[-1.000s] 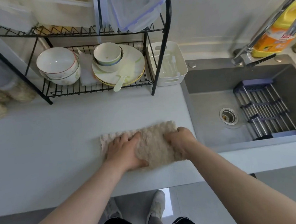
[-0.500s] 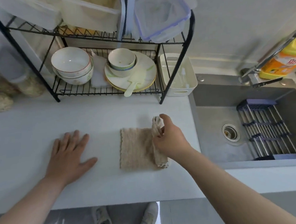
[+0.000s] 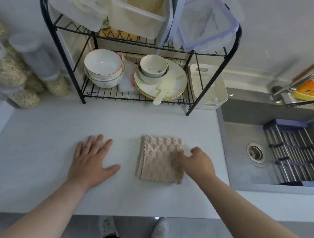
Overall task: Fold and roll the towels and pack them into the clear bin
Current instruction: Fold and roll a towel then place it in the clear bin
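A beige towel (image 3: 158,156) lies folded flat on the white counter (image 3: 43,145), with its doubled edges showing on the left side. My right hand (image 3: 198,162) is at the towel's right edge, fingers curled into the blurred cloth and gripping it. My left hand (image 3: 92,160) rests flat on the bare counter, a hand's width left of the towel, fingers spread. A clear bin (image 3: 137,14) with something beige inside stands on top of the black wire rack (image 3: 189,109).
Bowls (image 3: 102,67) and plates (image 3: 168,84) sit on the rack's lower shelf. A blue-clipped clear box (image 3: 207,22) is on top. A white basket (image 3: 210,89) stands right of the rack, jars (image 3: 4,66) at far left. The sink (image 3: 266,157) borders the counter on the right.
The towel's raised right edge has come down and the towel now lies flat. My right hand dropped to its lower right edge. My left hand stayed flat on the counter.
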Action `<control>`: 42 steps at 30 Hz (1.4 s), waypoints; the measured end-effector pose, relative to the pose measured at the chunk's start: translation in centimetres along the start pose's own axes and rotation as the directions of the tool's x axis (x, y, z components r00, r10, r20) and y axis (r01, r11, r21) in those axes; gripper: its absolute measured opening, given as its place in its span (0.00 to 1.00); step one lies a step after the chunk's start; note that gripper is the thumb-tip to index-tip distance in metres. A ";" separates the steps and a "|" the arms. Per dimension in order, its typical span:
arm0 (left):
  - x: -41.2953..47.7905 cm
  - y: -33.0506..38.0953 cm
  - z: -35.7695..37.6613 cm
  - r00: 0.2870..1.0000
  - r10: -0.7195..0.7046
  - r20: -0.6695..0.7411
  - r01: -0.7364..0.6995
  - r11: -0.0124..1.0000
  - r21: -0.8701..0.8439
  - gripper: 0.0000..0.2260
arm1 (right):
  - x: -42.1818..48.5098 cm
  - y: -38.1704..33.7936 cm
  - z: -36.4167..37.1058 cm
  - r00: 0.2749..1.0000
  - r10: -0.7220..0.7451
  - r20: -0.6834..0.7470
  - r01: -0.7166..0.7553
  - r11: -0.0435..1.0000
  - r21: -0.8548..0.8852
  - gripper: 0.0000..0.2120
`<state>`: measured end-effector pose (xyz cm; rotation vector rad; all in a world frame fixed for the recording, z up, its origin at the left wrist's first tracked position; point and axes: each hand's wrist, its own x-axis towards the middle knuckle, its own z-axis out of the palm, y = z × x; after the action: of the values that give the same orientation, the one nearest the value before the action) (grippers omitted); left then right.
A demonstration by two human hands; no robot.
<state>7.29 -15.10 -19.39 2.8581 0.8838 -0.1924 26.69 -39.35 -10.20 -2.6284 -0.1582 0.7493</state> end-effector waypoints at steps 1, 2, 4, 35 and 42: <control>-0.1 0.0 -0.2 1.000 0.001 0.003 -0.001 1.000 -0.003 0.40 | 0.0 0.1 0.3 0.996 0.045 0.075 -0.043 0.999 -0.034 0.18; -0.1 0.0 -0.3 1.000 0.004 0.008 -0.004 1.000 -0.015 0.39 | -0.1 0.1 0.6 0.989 0.053 0.140 -0.050 0.998 -0.028 0.16; -0.1 0.1 -0.7 1.000 -0.002 0.011 0.003 0.997 -0.075 0.39 | -0.2 -0.3 1.4 0.983 -0.008 0.185 0.000 0.999 0.042 0.09; -3.8 12.1 -5.8 0.828 0.074 0.556 0.555 -0.260 -0.790 0.16 | -0.9 4.4 -0.2 0.777 -0.360 0.517 -0.282 0.536 0.796 0.14; -3.4 12.6 -3.9 0.862 -0.004 0.507 0.466 -0.387 -0.795 0.09 | -0.4 5.2 1.2 0.815 -0.259 0.519 -0.436 0.317 0.842 0.12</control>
<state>11.97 -26.58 -13.73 0.7989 0.8645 0.1050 25.76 -43.75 -13.04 -1.1654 0.2445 1.1922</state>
